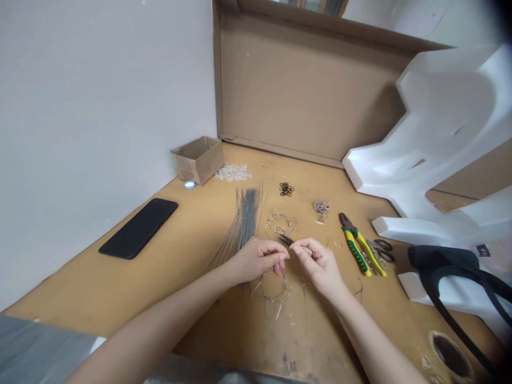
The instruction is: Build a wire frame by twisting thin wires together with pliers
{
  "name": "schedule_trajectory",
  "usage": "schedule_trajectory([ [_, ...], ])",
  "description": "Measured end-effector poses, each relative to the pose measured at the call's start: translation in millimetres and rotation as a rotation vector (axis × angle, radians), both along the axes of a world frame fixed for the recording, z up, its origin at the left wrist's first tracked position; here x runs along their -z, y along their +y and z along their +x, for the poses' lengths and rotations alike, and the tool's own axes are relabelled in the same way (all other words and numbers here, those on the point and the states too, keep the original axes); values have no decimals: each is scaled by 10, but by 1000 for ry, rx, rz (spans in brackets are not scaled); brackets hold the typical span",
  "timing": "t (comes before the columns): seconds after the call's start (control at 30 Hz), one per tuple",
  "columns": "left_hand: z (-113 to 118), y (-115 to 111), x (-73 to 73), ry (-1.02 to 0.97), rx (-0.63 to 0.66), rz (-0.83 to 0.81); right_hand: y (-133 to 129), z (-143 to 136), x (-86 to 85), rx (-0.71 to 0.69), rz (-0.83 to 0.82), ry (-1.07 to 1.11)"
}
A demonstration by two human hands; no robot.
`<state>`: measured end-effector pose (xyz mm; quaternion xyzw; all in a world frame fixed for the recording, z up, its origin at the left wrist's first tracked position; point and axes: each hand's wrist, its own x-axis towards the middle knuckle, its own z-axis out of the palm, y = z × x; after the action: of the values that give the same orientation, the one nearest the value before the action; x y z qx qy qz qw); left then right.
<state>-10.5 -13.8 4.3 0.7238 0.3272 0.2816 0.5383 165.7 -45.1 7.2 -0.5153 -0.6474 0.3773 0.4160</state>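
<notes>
My left hand (pixel 266 260) is closed in a pinch near the table's middle. What its fingertips hold is too small to make out. A thin wire loop (pixel 274 295) shows just below them, and I cannot tell whether it touches the hand. My right hand (pixel 319 262) grips small dark-tipped pliers (pixel 286 240), whose jaws point up and left. Most of their handle is hidden in the fingers. Behind my left hand lies a bundle of straight grey wires (pixel 248 216). Several bent wire pieces (pixel 280 222) lie just beyond the pliers' tips.
Yellow-green pliers (pixel 362 248) and black-handled scissors (pixel 383 249) lie right. Further back are black rings (pixel 286 189), a shiny wire pile (pixel 321 206), clear small pieces (pixel 234 172) and a cardboard box (pixel 199 160). A phone (pixel 139 228) lies left; white foam (pixel 448 122) stands right.
</notes>
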Motion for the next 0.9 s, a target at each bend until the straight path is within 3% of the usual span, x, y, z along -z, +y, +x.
schedule_trajectory([
  [0.3,22,-5,-12,-132,0,-211,-12,-19,-63,-29,93,-130],
  [0.67,47,-12,-39,-167,-49,-311,-6,-26,-59,-23,174,-231],
  [0.9,35,21,-24,-226,-17,-349,40,27,45,36,197,-204],
])
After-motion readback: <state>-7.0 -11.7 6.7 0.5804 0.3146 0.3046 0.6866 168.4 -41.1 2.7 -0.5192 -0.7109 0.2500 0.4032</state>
